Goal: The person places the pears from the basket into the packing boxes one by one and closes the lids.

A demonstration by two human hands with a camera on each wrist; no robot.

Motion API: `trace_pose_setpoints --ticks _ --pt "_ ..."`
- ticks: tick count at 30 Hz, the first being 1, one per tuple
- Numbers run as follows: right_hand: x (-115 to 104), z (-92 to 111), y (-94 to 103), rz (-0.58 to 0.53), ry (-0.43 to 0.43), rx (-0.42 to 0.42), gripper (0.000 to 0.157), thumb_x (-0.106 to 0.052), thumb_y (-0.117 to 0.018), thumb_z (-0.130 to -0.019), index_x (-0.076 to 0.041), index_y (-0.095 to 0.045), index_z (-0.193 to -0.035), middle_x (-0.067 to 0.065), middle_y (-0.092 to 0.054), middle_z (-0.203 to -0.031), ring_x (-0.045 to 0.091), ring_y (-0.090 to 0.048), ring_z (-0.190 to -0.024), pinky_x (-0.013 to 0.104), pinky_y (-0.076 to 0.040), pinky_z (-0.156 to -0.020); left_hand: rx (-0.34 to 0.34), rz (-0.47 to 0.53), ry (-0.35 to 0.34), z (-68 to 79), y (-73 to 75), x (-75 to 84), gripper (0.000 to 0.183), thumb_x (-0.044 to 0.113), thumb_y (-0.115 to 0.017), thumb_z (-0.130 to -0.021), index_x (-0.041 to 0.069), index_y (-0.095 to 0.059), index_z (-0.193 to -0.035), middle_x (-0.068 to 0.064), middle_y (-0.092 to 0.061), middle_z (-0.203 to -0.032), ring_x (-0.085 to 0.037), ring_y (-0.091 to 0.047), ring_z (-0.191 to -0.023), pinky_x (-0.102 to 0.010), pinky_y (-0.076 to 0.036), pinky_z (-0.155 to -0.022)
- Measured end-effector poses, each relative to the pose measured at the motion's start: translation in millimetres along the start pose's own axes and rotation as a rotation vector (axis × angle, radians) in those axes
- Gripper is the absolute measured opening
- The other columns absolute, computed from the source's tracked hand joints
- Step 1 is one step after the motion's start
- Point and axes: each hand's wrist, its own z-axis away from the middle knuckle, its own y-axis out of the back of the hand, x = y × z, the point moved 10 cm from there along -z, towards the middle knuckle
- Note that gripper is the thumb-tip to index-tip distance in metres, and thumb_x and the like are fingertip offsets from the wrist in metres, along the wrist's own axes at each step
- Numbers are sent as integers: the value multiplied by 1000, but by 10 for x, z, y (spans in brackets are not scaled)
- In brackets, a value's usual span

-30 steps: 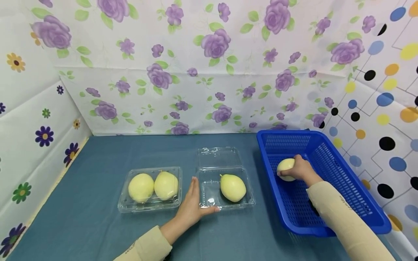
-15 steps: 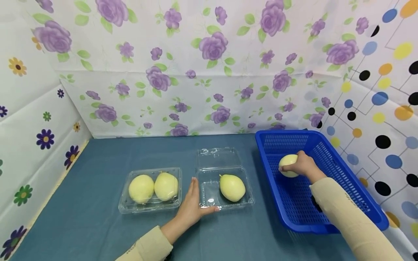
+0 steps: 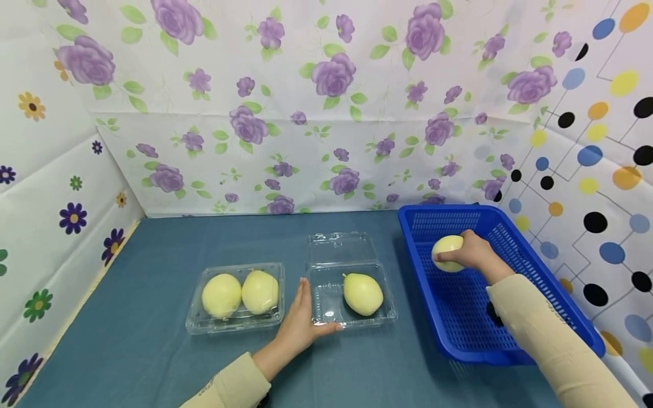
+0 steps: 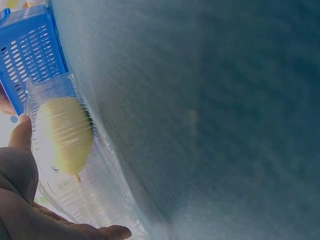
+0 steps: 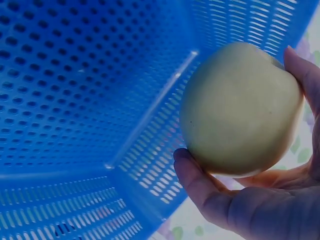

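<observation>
My right hand [image 3: 475, 253] grips a pale yellow pear [image 3: 446, 253] inside the blue basket [image 3: 515, 356]; in the right wrist view thumb and fingers curl round that pear [image 5: 240, 110], apart from the basket floor. The left hand [image 3: 296, 326] lies with straight fingers along the left side of an open clear clamshell box [image 3: 326, 292], thumb spread along its front edge. One pear [image 3: 363, 294] sits in the right half of this box, its stem pointing left. In the left wrist view the box wall [image 4: 105, 200] shows against the left hand [image 4: 30, 195].
Left of the open box stands a closed clear box [image 3: 194, 317] with two pears [image 3: 221, 295] in it. A blue-green cloth [image 3: 127, 340] covers the table. Printed sheets [image 3: 306, 170] enclose the back and both sides. The open box's lid [image 3: 342, 248] lies folded back.
My right hand has lifted the pear a little from the basket floor. The left hand and the boxes have stayed in place.
</observation>
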Motion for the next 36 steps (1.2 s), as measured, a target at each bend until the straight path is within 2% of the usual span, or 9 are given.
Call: trace_pose_setpoints --ticks 14,23,36 --pt "-351 101 164 0 79 -9 91 -44 -72 -80 18 -31 -133 36 -47 -120 41 -52 -96 46 -49 -74 7 -14 -7 -17 5 -2 122 46 -82 -70 -8 -5 -149 -29 -4 -156 -45 -18 -141 -56 -30 -109" --pt "-550 176 61 27 146 -26 92 -44 -74 -78 13 -31 -136 34 -49 -121 40 -55 -95 46 -50 -73 8 -16 2 -7 15 -19 122 45 -82 -70 -7 -6 -150 -28 -5 -156 -45 -19 -140 -56 -33 -107" --pt "-949 330 -39 20 253 -27 94 -42 -79 -74 9 -32 -138 31 -51 -122 39 -57 -98 47 -52 -74 1 -9 -1 2 9 -20 123 46 -82 -70 -8 -6 -149 -29 -5 -156 -46 -20 -140 -56 -33 -107"
